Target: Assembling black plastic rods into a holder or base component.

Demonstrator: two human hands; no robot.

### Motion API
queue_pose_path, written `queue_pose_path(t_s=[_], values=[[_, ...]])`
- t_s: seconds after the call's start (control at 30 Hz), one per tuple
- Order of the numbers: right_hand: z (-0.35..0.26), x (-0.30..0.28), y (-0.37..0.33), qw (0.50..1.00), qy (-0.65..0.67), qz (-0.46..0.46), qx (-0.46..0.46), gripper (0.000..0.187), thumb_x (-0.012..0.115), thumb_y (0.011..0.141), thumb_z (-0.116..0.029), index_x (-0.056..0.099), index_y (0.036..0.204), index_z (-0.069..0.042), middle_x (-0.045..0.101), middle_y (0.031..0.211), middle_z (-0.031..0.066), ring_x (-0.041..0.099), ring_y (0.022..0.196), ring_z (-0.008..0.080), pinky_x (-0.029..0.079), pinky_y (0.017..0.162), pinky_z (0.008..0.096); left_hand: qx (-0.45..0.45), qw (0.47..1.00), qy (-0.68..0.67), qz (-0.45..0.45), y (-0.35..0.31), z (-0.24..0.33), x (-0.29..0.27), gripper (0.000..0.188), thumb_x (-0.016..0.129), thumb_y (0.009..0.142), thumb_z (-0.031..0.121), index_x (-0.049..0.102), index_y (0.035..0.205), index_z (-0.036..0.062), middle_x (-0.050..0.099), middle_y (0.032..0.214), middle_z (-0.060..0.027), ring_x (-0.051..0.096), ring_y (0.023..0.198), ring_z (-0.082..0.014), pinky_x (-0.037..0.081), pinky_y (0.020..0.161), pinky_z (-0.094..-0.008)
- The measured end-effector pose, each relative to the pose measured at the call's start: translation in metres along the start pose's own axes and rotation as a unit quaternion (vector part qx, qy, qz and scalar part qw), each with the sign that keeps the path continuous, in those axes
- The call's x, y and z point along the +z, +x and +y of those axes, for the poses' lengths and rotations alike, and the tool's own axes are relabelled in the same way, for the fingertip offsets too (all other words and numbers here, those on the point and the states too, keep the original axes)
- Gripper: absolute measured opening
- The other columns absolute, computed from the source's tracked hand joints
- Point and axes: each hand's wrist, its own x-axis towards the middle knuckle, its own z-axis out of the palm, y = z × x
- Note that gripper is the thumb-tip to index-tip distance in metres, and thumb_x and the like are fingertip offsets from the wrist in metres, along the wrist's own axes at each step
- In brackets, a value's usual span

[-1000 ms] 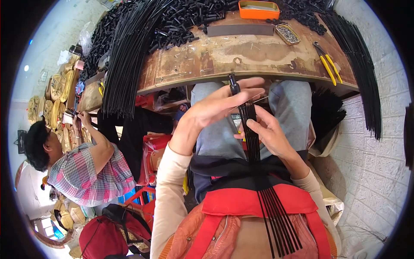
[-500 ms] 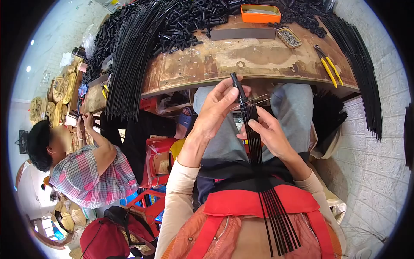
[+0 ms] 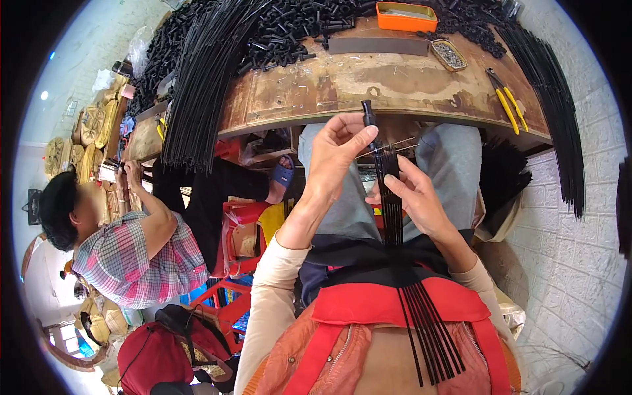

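Note:
In front of my lap, the thumb and fingers of my left hand (image 3: 332,158) are closed around a black plastic umbrella runner (image 3: 368,113), whose upper end sticks up past them. A row of thin black umbrella ribs (image 3: 393,227) hangs below the runner and runs down over my lap and apron. My right hand (image 3: 421,201) pinches these ribs just under the runner, thumb on top. Thin metal wires (image 3: 403,143) stick out to the right near the top of the ribs. How they join the runner is too small to tell.
On the wooden bench (image 3: 283,99) lie a heap of black runners (image 3: 289,33), rib bundles (image 3: 204,85), an orange tin (image 3: 407,25), a small tray of metal bits (image 3: 449,55) and yellow-handled pliers (image 3: 507,104). At left, a person in a plaid shirt (image 3: 141,257) works.
The runner has tipped a little more upright, and my left thumb and fingers have shifted on it. My right hand keeps its pinch on the ribs. The whole view has shifted slightly.

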Motion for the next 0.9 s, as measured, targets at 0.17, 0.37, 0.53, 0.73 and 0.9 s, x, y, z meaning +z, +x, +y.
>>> queue_pose_path(t_s=[0.17, 0.37, 0.53, 0.73, 0.9], values=[[-0.002, 0.002, 0.002, 1.0, 0.008, -0.003, 0.005, 0.033, 0.049, 0.1, -0.011, 0.045, 0.131, -0.001, 0.06, 0.098, 0.0082, 0.062, 0.089, 0.0156, 0.056, 0.089, 0.0418, 0.011, 0.999, 0.043, 0.006, -0.001, 0.007, 0.002, 0.029, 0.073, 0.087, 0.016, 0.064, 0.111, 0.0022, 0.068, 0.095, -0.002, 0.064, 0.089, -0.0112, 0.049, 0.079, -0.0254], [-0.001, 0.0, 0.004, 1.0, 0.003, -0.01, 0.01, 0.034, 0.05, 0.1, -0.011, 0.045, 0.131, -0.001, 0.06, 0.098, 0.0083, 0.062, 0.089, 0.0153, 0.056, 0.089, 0.042, -0.033, 0.999, -0.028, 0.004, 0.004, 0.005, -0.002, 0.029, 0.076, 0.084, 0.014, 0.064, 0.109, 0.005, 0.069, 0.093, -0.0026, 0.066, 0.084, -0.0109, 0.05, 0.072, -0.0243], [-0.001, 0.002, 0.003, 1.0, 0.002, -0.01, 0.01, 0.035, 0.05, 0.1, -0.012, 0.045, 0.132, -0.001, 0.059, 0.097, 0.0084, 0.061, 0.087, 0.0149, 0.056, 0.088, 0.042, -0.006, 1.0, -0.014, 0.019, 0.005, 0.002, -0.003, 0.03, 0.075, 0.084, 0.012, 0.063, 0.11, 0.0053, 0.07, 0.092, -0.0032, 0.067, 0.086, -0.0116, 0.051, 0.072, -0.0251], [0.002, -0.003, 0.004, 1.0, 0.017, -0.016, 0.01, 0.035, 0.05, 0.1, -0.012, 0.045, 0.133, -0.002, 0.059, 0.097, 0.0083, 0.061, 0.087, 0.0149, 0.055, 0.089, 0.0426, -0.018, 1.0, 0.007, -0.014, 0.007, 0.001, -0.011, 0.032, 0.074, 0.085, 0.012, 0.064, 0.114, 0.0047, 0.072, 0.098, -0.0065, 0.067, 0.088, -0.0123, 0.051, 0.074, -0.0243], [0.002, -0.005, 0.004, 0.999, 0.032, -0.026, 0.012, 0.035, 0.05, 0.1, -0.012, 0.045, 0.133, -0.002, 0.059, 0.098, 0.0083, 0.062, 0.087, 0.0148, 0.055, 0.089, 0.0439, -0.06, 0.994, -0.043, -0.079, 0.009, 0.0, -0.016, 0.031, 0.073, 0.086, 0.014, 0.064, 0.114, 0.0044, 0.072, 0.099, -0.0073, 0.067, 0.092, -0.0137, 0.05, 0.075, -0.0227]])
